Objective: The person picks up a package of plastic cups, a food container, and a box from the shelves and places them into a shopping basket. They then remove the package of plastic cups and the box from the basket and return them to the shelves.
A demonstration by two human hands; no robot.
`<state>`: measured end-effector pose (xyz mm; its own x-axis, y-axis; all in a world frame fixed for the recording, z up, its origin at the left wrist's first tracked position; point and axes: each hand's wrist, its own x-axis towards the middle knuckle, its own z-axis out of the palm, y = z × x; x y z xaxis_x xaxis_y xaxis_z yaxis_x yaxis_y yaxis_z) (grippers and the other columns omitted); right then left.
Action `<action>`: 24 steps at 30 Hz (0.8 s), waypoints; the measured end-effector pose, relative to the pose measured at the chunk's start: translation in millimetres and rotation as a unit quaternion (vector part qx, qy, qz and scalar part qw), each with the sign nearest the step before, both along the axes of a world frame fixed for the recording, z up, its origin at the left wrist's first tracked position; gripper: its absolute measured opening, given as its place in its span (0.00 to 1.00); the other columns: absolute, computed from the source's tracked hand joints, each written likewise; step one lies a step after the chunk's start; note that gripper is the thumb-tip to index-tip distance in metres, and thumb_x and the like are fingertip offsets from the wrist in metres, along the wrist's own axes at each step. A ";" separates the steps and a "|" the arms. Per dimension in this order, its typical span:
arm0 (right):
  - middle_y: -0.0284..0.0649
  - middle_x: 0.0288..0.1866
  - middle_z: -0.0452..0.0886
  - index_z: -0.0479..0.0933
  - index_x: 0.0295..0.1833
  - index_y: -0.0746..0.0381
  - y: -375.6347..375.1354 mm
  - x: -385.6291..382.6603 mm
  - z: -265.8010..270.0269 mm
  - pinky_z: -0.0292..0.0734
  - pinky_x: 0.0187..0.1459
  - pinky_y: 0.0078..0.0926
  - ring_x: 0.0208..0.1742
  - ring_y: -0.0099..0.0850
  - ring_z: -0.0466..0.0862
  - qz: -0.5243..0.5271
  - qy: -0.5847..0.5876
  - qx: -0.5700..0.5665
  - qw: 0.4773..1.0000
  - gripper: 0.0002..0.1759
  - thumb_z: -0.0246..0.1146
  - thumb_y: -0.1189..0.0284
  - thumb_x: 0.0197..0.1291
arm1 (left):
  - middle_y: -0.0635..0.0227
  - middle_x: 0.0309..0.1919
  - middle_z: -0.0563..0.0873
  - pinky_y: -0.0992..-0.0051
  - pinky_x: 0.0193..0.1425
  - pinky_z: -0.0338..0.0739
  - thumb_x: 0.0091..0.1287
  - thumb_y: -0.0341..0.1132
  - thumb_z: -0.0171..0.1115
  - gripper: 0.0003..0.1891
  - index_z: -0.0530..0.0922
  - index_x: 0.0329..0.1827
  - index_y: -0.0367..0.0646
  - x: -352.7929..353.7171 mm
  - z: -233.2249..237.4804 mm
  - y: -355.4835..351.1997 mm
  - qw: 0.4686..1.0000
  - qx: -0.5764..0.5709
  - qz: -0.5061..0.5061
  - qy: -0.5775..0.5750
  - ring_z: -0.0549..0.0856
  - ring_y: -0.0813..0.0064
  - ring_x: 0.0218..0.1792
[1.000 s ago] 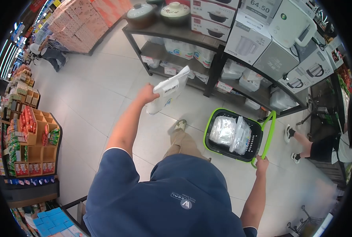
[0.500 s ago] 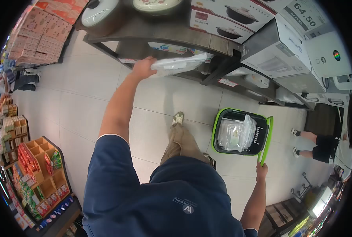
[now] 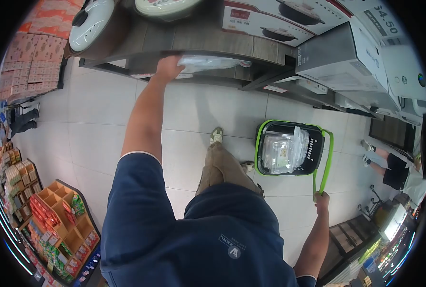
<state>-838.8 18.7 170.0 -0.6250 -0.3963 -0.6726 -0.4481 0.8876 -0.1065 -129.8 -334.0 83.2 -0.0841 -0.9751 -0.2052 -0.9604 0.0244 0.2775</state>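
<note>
My left hand is closed on the left end of a clear plastic-wrapped pack, at the opening of the shelf's lower level. Part of the pack lies under the overhanging shelf top, and its contents are blurred. Down at my right side, my right hand grips the green handle of a shopping basket. The basket is black with a green rim, and it rests on the floor. Inside it lie clear plastic containers in film.
Across the front runs a dark wooden shelf unit bearing lidded pots and cookware boxes. A snack display stand is at the left. Another person's legs show at the right, and someone else stands far left.
My left hand has moved forward with the plastic-wrapped pack, from in front of the shelf to its lower opening. The basket stays in my right hand, and the shelf fills more of the view.
</note>
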 end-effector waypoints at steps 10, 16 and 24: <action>0.35 0.34 0.74 0.73 0.42 0.61 20.1 4.0 -6.9 0.78 0.29 0.28 0.32 0.26 0.75 -0.022 -0.016 -0.056 0.998 0.11 0.57 0.66 0.58 | 0.60 0.50 0.80 0.59 0.55 0.70 0.61 0.41 0.57 0.15 0.78 0.49 0.47 -11.3 -21.7 -25.4 0.973 -0.004 0.108 -0.206 0.78 0.58 0.53; 0.35 0.31 0.73 0.72 0.41 0.64 11.6 14.9 -3.2 0.77 0.29 0.25 0.30 0.25 0.75 -0.022 -0.011 -0.035 0.999 0.16 0.55 0.61 0.61 | 0.59 0.45 0.83 0.60 0.50 0.74 0.64 0.38 0.48 0.14 0.80 0.44 0.45 -16.4 -17.8 -38.7 0.979 -0.003 0.151 -0.137 0.81 0.56 0.47; 0.36 0.29 0.72 0.70 0.43 0.66 10.3 39.1 12.8 0.78 0.26 0.26 0.28 0.26 0.76 -0.014 0.020 -0.053 0.998 0.21 0.54 0.56 0.62 | 0.55 0.52 0.80 0.63 0.54 0.74 0.66 0.40 0.45 0.18 0.78 0.51 0.44 -0.4 -89.9 -47.6 0.959 -0.172 0.171 -0.145 0.78 0.56 0.53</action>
